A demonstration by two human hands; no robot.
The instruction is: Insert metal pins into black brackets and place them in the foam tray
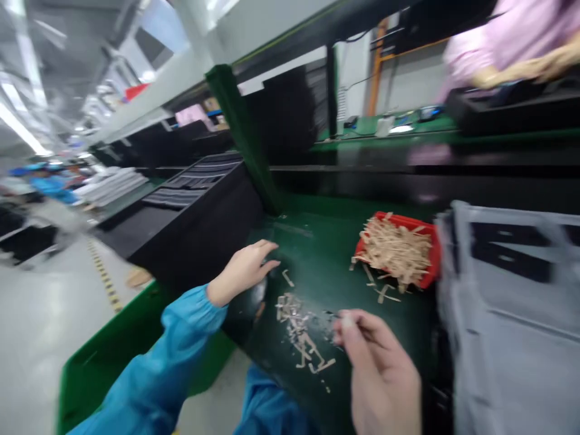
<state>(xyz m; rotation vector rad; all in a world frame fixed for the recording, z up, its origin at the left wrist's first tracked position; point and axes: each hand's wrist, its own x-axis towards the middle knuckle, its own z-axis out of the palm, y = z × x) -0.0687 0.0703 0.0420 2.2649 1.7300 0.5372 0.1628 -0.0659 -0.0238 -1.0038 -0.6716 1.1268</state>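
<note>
My left hand (242, 270) is over the left edge of the green work surface (324, 241), its thumb and fingers apart with nothing between them. On the right, my right hand (378, 362) is closed in a pinch, and what its fingertips hold is too small and blurred to name. Between the hands lies a loose scatter of small tan strips (301, 332) mixed with tiny dark and shiny bits. Farther back, a red tray (435, 251) is heaped with tan strips, and a few strips lie in front of it.
Grey plastic trays (525, 314) stand at the right. A large black bin (203, 223) and a green bin (104, 362) are at the left. A green post (244, 133) rises behind the surface. Across the bench, a person in a pink sleeve (475, 57) works over a black box.
</note>
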